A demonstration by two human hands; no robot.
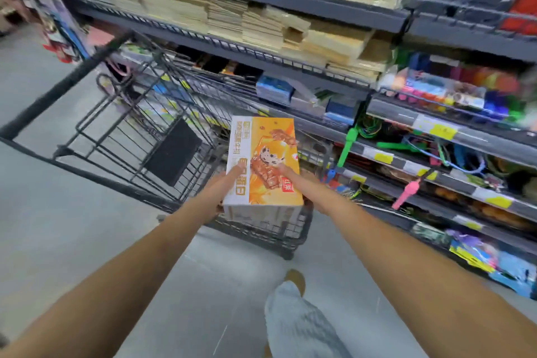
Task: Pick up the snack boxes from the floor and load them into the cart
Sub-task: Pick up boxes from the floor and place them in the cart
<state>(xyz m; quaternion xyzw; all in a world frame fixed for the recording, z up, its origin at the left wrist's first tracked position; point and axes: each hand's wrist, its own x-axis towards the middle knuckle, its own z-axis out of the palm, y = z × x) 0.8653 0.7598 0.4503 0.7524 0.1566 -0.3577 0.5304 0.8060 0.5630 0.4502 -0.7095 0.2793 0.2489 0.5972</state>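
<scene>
An orange and white snack box (263, 154) is held up in the air in both my hands, over the near right corner of the black wire cart (139, 125). My left hand (216, 193) grips its left side, thumb lying on the top face. My right hand (302, 186) grips its right side, thumb across the printed front. The fingers of both hands are hidden under the box. The cart's basket shows only a dark flat panel (173, 152) inside.
Store shelving (319, 14) runs along the right, packed with stacked paper goods above and colourful toys (453, 93) below. The cart stands against it on grey floor (58, 227). My own leg and shoe (295, 314) show below the box.
</scene>
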